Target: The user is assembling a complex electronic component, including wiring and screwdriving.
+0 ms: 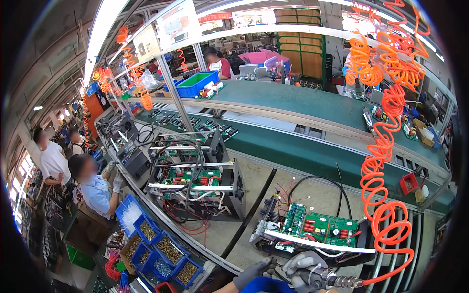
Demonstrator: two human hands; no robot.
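Observation:
At the lower edge, my right hand (302,263), in a grey glove, is closed around a metal air screwdriver (320,277) lying on its side. An orange coiled air hose (388,210) runs up from its fitting. My left hand (255,274), in a darker glove, is beside it with its fingers drawn together; anything they hold is too small to make out. Just beyond both hands sits an opened machine unit (320,224) with green circuit boards, red parts, a white front rail and loose wires. A black cable (320,178) loops behind it.
Stacked open units (195,180) with black cables stand to the left. Blue bins (168,249) of screws and small fittings are at lower left. A co-worker in light blue (95,188) works farther left. Beyond runs a green bench (288,105); a red bin (408,183) is at right.

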